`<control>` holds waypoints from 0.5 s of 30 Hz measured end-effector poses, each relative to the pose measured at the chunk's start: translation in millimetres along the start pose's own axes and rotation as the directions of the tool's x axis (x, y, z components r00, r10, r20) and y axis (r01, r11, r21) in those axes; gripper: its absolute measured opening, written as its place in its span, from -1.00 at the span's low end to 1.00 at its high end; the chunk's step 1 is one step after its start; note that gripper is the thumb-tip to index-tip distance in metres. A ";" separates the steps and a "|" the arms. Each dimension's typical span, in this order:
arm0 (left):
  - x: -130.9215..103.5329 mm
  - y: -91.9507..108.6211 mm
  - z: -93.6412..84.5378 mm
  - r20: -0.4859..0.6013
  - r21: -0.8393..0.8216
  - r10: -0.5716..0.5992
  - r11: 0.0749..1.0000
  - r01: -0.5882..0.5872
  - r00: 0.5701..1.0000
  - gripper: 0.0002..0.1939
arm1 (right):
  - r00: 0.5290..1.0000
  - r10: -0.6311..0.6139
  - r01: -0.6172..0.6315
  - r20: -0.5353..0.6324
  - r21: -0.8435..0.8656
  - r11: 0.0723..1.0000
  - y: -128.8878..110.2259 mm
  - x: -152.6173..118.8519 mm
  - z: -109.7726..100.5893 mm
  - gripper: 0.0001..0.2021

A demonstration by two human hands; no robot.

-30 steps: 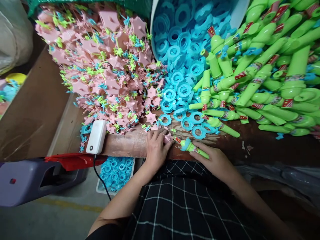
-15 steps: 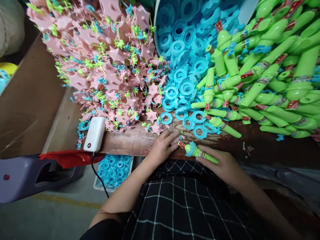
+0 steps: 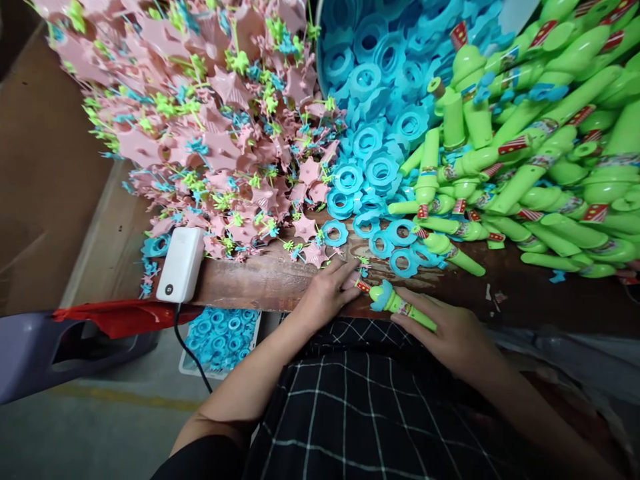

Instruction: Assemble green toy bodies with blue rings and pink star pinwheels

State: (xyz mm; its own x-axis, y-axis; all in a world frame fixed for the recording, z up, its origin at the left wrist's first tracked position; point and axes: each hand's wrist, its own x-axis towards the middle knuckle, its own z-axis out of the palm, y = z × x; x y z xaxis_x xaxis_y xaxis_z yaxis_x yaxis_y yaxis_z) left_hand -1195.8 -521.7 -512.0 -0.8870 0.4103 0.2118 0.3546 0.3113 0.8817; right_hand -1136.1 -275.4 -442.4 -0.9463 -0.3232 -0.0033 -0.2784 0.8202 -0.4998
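Note:
My right hand [image 3: 447, 327] is closed around a light-green plastic toy stick [image 3: 417, 315] with a blue wavy ring [image 3: 383, 297] on it and a red patterned tip [image 3: 363, 285] pointing left. My left hand [image 3: 326, 293] is pinched at that tip, on a pink piece mostly hidden by the fingers. Small green and blue figures [image 3: 364, 267] show just beyond those fingertips. Loose blue rings [image 3: 403, 263] and pink star pieces [image 3: 316, 254] with similar figures lie on the wooden table behind my hands.
Pink star pieces [image 3: 220, 150] are heaped at the left, blue rings [image 3: 367, 143] spill from a tub, and green toy sticks [image 3: 525, 167] pile up at the right. A white power bank [image 3: 181, 263] with a black cable sits by the table edge. Below stands a bin of blue rings [image 3: 220, 337].
The view has shifted slightly. The red tip now meets the left fingers, where a small gap showed before. Both hands otherwise keep nearly the same place.

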 end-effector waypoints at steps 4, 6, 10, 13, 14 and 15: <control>-0.7 1.8 -1.3 0.020 0.004 0.007 1.000 -0.008 1.000 -0.47 | 0.998 -0.061 0.060 -0.013 -0.051 0.997 4.2 -1.5 6.4 -0.59; -1.1 2.5 -2.3 0.042 0.008 0.004 1.000 -0.004 0.999 -0.44 | 0.996 -0.090 0.089 -0.001 -0.079 0.993 6.1 -1.3 7.2 -0.60; -2.4 1.2 -2.0 0.066 0.032 -0.001 0.999 -0.001 0.998 -0.45 | 0.989 -0.140 0.147 0.049 -0.181 0.973 -4.1 4.0 -4.6 -0.61; -3.9 -0.9 0.1 0.074 0.059 0.005 0.998 -0.009 0.997 -0.47 | 0.985 -0.129 0.165 0.117 -0.392 0.905 -30.7 15.2 -22.5 -0.60; -4.3 -1.4 0.6 0.073 0.066 0.007 0.998 -0.012 0.997 -0.47 | 0.983 -0.125 0.176 0.137 -0.474 0.863 -42.4 20.7 -28.6 -0.61; -4.5 -1.9 0.9 0.072 0.071 0.007 0.997 -0.013 0.997 -0.47 | 0.980 -0.128 0.191 0.152 -0.544 0.817 -54.6 27.2 -34.1 -0.64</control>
State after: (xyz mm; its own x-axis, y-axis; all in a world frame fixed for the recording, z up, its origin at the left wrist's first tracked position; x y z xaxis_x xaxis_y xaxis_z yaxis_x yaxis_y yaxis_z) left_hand -1192.3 -523.3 -515.0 -0.8606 0.4736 0.1872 0.3859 0.3665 0.8466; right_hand -1152.3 -312.9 -385.6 -0.8670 -0.4932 -0.0711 -0.4973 0.8653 0.0623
